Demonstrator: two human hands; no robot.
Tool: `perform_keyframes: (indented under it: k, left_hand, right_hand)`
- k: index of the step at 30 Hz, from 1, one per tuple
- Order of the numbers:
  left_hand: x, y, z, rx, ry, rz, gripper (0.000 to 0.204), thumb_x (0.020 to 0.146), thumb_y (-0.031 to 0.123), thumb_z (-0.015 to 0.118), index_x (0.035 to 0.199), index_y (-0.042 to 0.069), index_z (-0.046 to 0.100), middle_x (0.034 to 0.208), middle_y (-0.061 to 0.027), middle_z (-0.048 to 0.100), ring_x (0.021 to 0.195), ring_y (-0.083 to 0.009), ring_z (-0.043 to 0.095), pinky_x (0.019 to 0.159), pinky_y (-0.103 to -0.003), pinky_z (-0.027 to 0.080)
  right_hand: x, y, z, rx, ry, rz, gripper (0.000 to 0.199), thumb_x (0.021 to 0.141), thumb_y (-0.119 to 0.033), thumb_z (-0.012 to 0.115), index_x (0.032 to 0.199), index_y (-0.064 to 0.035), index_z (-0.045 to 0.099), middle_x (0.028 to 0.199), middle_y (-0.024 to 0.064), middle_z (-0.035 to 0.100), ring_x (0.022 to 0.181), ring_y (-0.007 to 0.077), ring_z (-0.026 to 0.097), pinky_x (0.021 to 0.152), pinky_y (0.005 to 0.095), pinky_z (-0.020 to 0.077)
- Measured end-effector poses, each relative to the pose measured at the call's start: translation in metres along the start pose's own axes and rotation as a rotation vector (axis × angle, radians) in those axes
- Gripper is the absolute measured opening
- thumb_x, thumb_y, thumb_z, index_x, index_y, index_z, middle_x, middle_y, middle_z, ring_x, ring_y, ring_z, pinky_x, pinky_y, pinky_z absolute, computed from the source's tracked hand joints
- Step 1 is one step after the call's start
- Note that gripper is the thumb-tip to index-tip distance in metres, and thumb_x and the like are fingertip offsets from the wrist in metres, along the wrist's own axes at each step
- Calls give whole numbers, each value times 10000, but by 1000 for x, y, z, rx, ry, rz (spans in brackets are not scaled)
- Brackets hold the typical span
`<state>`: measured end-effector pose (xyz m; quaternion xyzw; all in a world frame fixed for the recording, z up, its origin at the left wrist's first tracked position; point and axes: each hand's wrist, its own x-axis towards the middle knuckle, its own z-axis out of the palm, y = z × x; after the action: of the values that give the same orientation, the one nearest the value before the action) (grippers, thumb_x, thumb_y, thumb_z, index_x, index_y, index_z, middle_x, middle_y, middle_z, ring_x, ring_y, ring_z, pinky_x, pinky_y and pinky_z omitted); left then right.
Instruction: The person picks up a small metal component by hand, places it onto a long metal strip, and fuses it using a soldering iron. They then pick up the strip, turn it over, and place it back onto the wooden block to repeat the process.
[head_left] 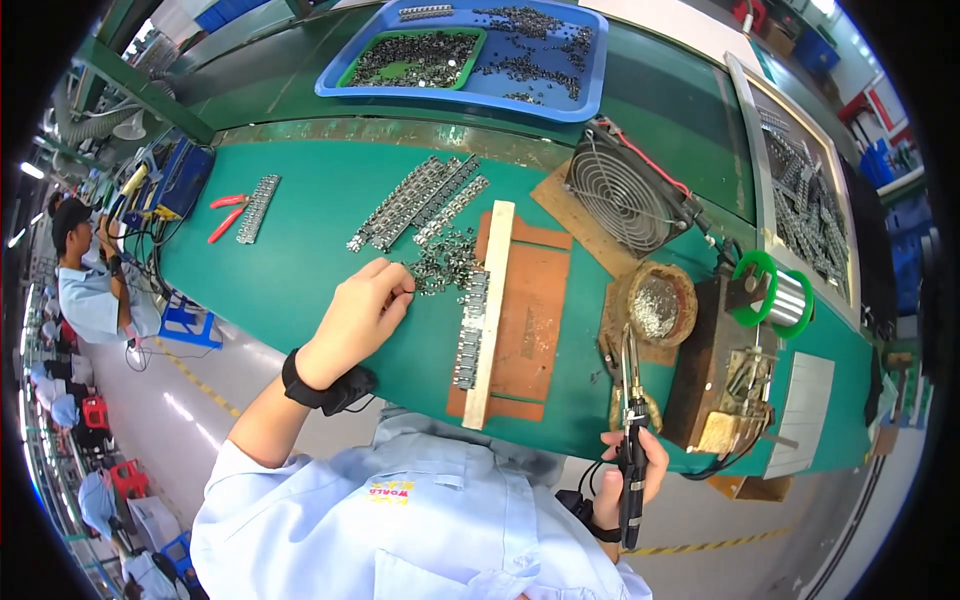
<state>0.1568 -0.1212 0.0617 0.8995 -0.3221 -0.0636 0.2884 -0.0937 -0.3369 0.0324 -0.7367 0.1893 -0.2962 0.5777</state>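
Note:
My left hand (360,318) is over the green mat at the left edge of a loose pile of small metal parts (440,262). Its fingers are pinched together; what they hold, if anything, is too small to make out. In my right hand (652,466) is a black-handled soldering iron (633,455), its metal end pointing away from me beside a round pot (657,303) with silvery bits inside. Between my hands, a pale wooden strip (490,320) lies on a brown board (530,330). A row of small metal parts (470,335) lines the strip's left side.
Finished-looking metal strips (415,203) and red-handled pliers (228,218) lie farther left. A fan (627,190) stands at the back right, near a green solder spool (775,294) on a stand. Beyond is a blue tray (335,75). A co-worker (90,285) is at far left.

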Motion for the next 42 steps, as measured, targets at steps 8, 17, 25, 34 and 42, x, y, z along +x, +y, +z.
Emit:
perform_keyframes:
  k: [8,17,25,34,42]
  left_hand:
    - [21,7,-31,-613,-306,-52,64,794,26,573,842,-1,541,770,-25,569,669,-86,545,605,-221,446]
    - [55,-7,-12,-1108,-528,-279,119,834,70,561,929,-1,567,817,-18,579,741,-91,561,701,-213,456]
    - [51,-16,6,-1208,-498,-319,127,840,59,551,953,0,554,866,-34,585,775,-106,572,724,-223,466]
    - [50,-16,14,-1251,-486,-355,88,847,60,548,914,9,522,854,-29,580,785,-93,568,724,-226,467]
    - [52,-5,14,-1228,-477,-410,84,846,60,550,904,17,508,849,-29,573,794,-103,570,738,-236,465]
  right_hand:
    - [-3,-25,45,-80,86,-18,577,776,-403,575,1148,1,402,844,160,567,658,155,486,610,263,400]
    - [13,-38,63,90,172,-21,550,753,-308,664,1135,-2,414,853,181,585,697,168,542,610,254,442]
    - [48,-17,95,176,15,-16,664,709,-336,710,1176,4,381,933,172,547,712,161,535,593,245,428]
    - [58,-13,104,80,106,98,742,697,-531,645,1161,-12,387,807,73,467,573,119,440,532,237,352]
    - [57,-6,95,117,69,63,714,708,-493,658,1160,-10,388,766,78,478,580,127,457,576,251,367]
